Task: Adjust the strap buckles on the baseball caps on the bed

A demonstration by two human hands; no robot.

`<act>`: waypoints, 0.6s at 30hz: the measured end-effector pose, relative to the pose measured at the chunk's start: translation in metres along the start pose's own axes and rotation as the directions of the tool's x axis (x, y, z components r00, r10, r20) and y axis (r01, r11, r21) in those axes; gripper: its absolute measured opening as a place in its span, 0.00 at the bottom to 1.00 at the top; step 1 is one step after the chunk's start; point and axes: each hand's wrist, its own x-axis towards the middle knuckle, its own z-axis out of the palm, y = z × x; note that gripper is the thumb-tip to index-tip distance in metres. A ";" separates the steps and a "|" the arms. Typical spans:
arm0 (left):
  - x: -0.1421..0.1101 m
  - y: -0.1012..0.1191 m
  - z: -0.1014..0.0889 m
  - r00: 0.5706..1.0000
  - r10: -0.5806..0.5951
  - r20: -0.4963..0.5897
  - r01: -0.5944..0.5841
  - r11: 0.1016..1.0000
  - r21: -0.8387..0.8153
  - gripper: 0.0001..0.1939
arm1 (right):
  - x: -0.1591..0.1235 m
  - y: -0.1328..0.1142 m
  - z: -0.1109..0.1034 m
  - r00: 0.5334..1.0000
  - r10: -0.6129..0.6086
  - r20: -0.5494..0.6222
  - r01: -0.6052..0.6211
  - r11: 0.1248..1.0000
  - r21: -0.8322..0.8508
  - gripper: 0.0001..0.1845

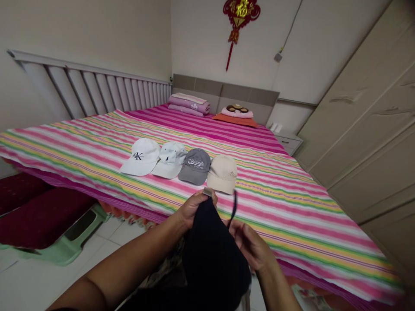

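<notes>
A dark, nearly black cap [212, 255] hangs in front of my body, above the floor by the bed's near edge. My left hand [196, 207] is closed on its upper end, by a small metal buckle [208, 192]. On the other side, my right hand [249, 242] has curled fingers at the cap's edge, where a thin dark strap [234, 209] sticks up, slightly blurred. Beyond my hands, a row on the bed holds a white cap [145, 153], a pale cap with a small emblem [171, 157], a grey cap [196, 166] and a beige cap [223, 172].
The bed has a striped sheet [282, 194], with folded purple bedding [188, 105] and an orange-and-pink stack [236, 116] at its head. A railing [97, 84] runs along the left. Dark red-topped stools [48, 216] stand lower left. A wardrobe [366, 142] is on the right.
</notes>
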 end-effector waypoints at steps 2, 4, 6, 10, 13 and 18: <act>0.002 0.003 -0.002 0.998 0.009 -0.067 -0.005 0.998 0.058 0.15 | -0.001 0.006 -0.005 0.998 0.038 0.051 -0.037 0.999 -0.012 0.18; 0.004 0.006 -0.004 0.990 0.012 -0.140 0.004 0.994 0.110 0.15 | -0.003 0.005 -0.006 0.999 -0.025 0.030 0.023 0.999 0.038 0.18; 0.003 0.008 -0.007 0.980 0.011 -0.197 0.016 0.991 0.133 0.15 | -0.006 -0.001 -0.005 0.995 -0.099 -0.029 0.101 0.994 0.051 0.16; 0.001 0.010 -0.015 0.973 0.015 -0.229 0.022 0.988 0.156 0.14 | -0.007 -0.012 -0.001 0.978 -0.166 -0.130 0.162 0.986 -0.039 0.13; -0.001 0.009 -0.020 0.977 -0.023 -0.210 0.058 0.985 0.161 0.16 | -0.006 -0.013 -0.001 0.965 -0.185 -0.184 0.185 0.983 -0.016 0.12; 0.001 0.008 -0.024 0.968 -0.063 -0.244 0.095 0.988 0.122 0.13 | -0.005 -0.011 -0.001 0.971 -0.136 -0.199 0.144 0.989 0.029 0.12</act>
